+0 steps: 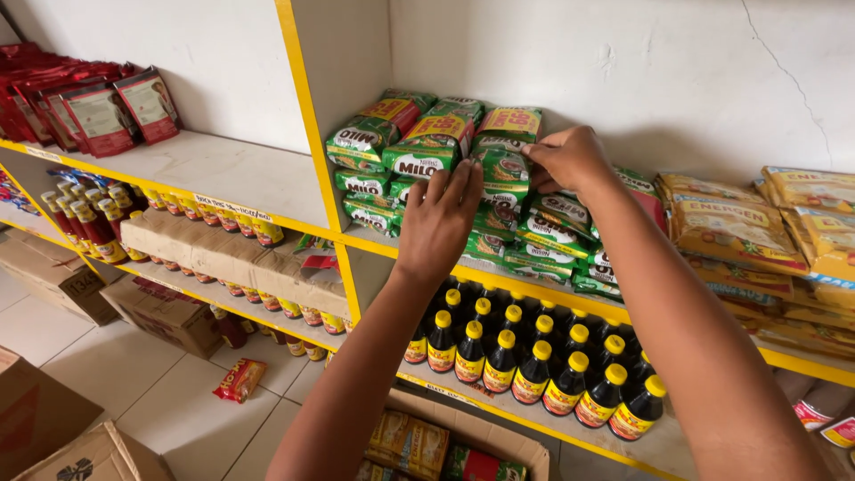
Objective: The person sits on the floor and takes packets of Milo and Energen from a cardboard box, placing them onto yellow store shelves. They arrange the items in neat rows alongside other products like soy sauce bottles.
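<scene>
1. The left hand (438, 221) reached up to the white shelf with yellow edging (267, 183), fingers spread open and flat against the front of the stacked green foil sachet packs (419, 147).
2. The right hand (568, 160) was pinched closed on the top edge of one green pack in the middle of that stack, thumb and fingertips gripping it.
3. The green packs lay in several layers on the upper shelf, just right of the yellow upright divider (307, 107).
4. To their right on the same shelf lay yellow foil packs (735, 232), near but apart from the green ones.
5. On the shelf below stood rows of dark glass bottles with yellow caps (534, 356), directly beneath both forearms.
6. Red pouches (107, 111) stood at the far left of the upper shelf, well apart from the hands.
7. An open cardboard box (463, 441) holding packets sat on the floor below.
</scene>
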